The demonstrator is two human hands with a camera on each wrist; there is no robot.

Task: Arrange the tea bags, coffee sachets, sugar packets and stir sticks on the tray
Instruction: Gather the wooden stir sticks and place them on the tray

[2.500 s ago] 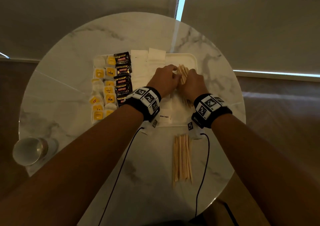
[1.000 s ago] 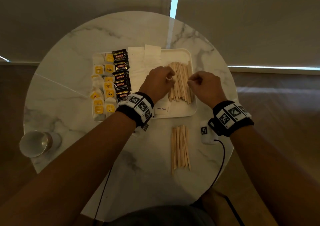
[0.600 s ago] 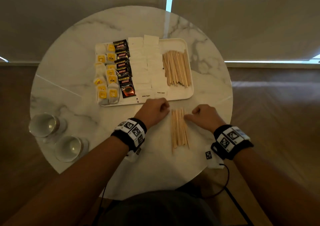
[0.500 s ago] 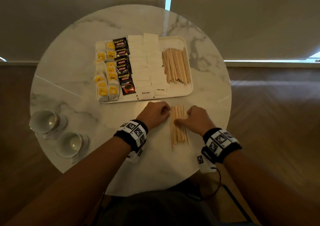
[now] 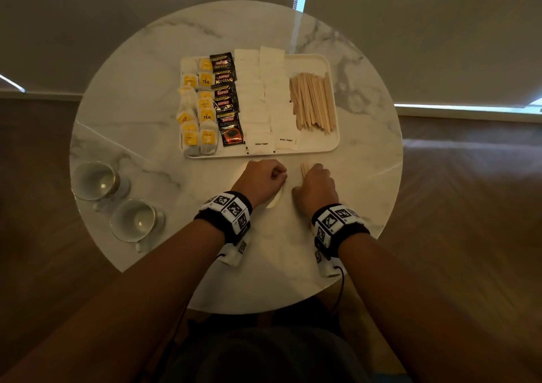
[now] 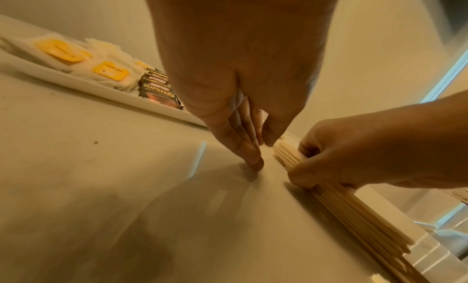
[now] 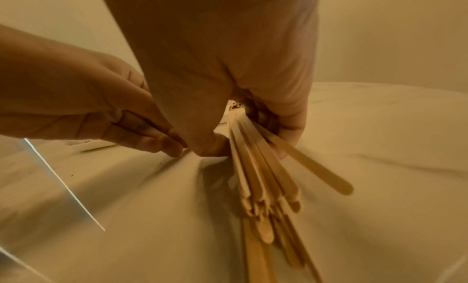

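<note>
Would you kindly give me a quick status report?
Right hand grips loose stir sticks on table. Left hand open beside them. Tray path unobstructed.

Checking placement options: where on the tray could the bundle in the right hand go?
Bare tray floor lies above the stir sticks and below them, beside the sugar packets. The left columns are packed. The right hand holds the bundle.

Pale wooden stir sticks (image 7: 255, 179), matt and smooth; glossy white marble table (image 5: 140, 95) with grey veins; smooth matt white plastic tray (image 5: 318, 148); shiny black foil coffee sachets (image 5: 225, 89); matt paper sugar packets (image 5: 264, 95)
</note>
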